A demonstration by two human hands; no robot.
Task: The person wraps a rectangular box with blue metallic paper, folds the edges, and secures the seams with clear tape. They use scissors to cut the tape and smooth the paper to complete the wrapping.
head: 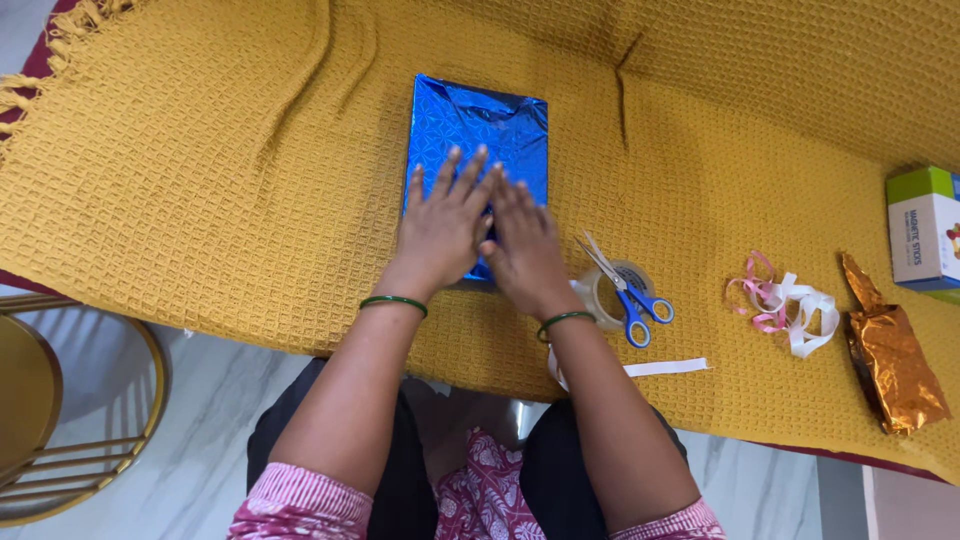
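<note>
A flat box wrapped in shiny blue paper (480,130) lies on a mustard yellow woven cloth (200,180). My left hand (443,225) rests flat on the near part of the parcel, fingers spread and pointing away from me. My right hand (522,245) lies flat beside it on the parcel's near right corner, touching the left hand. Both palms press down; neither hand holds anything. The near edge of the parcel is hidden under my hands.
Blue-handled scissors (625,290) lie across a clear tape roll (612,290) just right of my right hand. A white ribbon strip (665,368), curled pink and white ribbons (785,305), a copper foil bundle (890,350) and a white box (925,225) lie further right. A gold-framed stool (70,400) stands lower left.
</note>
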